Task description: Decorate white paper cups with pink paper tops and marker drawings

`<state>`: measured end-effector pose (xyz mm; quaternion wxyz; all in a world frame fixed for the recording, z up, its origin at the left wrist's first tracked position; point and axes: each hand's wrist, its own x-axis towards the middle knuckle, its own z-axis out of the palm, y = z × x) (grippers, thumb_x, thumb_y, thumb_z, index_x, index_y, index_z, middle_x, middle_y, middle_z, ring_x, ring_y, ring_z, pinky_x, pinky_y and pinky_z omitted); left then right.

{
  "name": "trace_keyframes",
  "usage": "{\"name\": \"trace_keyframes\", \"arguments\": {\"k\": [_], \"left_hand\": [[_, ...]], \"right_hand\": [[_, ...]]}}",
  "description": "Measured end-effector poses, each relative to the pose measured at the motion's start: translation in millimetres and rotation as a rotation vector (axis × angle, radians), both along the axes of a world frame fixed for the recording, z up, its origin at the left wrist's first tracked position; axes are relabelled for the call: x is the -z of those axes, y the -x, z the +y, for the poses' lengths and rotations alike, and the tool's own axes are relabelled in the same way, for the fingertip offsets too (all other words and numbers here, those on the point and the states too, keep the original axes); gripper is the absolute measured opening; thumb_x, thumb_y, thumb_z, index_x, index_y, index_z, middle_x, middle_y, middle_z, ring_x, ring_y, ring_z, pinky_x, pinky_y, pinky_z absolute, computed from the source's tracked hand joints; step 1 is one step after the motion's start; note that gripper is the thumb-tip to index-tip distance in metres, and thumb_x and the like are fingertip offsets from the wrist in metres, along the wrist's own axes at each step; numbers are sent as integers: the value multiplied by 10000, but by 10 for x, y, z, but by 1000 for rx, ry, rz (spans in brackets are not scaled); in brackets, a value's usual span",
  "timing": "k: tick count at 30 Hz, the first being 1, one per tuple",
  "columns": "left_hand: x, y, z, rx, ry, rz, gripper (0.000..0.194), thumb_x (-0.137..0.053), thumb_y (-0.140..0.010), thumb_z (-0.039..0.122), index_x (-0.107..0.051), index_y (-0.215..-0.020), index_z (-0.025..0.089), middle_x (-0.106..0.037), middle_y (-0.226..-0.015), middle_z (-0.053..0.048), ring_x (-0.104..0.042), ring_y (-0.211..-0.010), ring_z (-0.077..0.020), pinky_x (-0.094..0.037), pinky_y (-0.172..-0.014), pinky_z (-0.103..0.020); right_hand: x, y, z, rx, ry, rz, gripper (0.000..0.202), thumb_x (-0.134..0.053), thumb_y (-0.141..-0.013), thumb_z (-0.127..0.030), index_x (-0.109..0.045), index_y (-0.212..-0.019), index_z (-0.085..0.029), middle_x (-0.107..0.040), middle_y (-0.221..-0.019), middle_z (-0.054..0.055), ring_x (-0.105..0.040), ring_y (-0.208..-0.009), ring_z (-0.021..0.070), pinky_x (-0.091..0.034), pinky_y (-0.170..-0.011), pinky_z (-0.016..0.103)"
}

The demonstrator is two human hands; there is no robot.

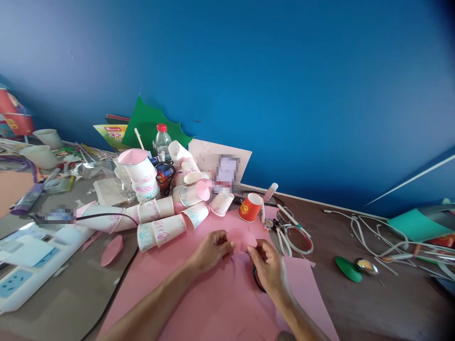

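We note, lower centre of frame, left hand [212,251] & right hand [268,265] fingertips pinching a pink paper cutout [241,238] over the pink sheet [213,293], apparently mid-shaping; next needs steady edge alignment.

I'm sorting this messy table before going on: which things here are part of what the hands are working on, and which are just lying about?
In hand:
- small round pink paper piece, pinched by left hand and right hand
- large pink paper sheet beneath
- decorated white paper cups

Lying about:
- red paper cup
- clear plastic bottle with red cap
- white cables
- white power strip
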<state>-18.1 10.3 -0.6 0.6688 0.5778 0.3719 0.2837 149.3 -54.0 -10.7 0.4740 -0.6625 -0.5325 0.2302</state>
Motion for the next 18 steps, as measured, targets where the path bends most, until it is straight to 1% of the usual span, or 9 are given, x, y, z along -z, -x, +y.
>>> {"name": "trace_keyframes", "arguments": {"k": [8, 14, 18], "left_hand": [[58, -22, 11, -49, 5, -23, 331, -624, -729, 465, -501, -672, 163, -529, -545, 24, -456, -466, -94, -367, -465, -228], [30, -26, -10, -63, -19, 2, 331, -608, -735, 473, -482, -669, 174, -460, -506, 52, -398, -449, -84, -279, -448, -219], [15, -45, -32, -89, -1, 7, 335, -610, -728, 475, -454, -664, 186, -447, -508, 59, -377, -451, -80, -256, -455, -222]], "right_hand": [[-26, 51, 30, -70, 37, 251, 277, -612, -775, -455, -642, -723, -184, -569, -510, -19, -512, -452, 137, -413, -464, 242], [2, 52, 39, -83, 65, 362, 290, -657, -750, -467, -631, -685, -186, -569, -485, -22, -515, -436, 127, -402, -462, 232], [16, 59, 46, -86, 90, 453, 305, -690, -734, -479, -621, -679, -187, -570, -480, -24, -506, -430, 120, -390, -449, 223]]}}
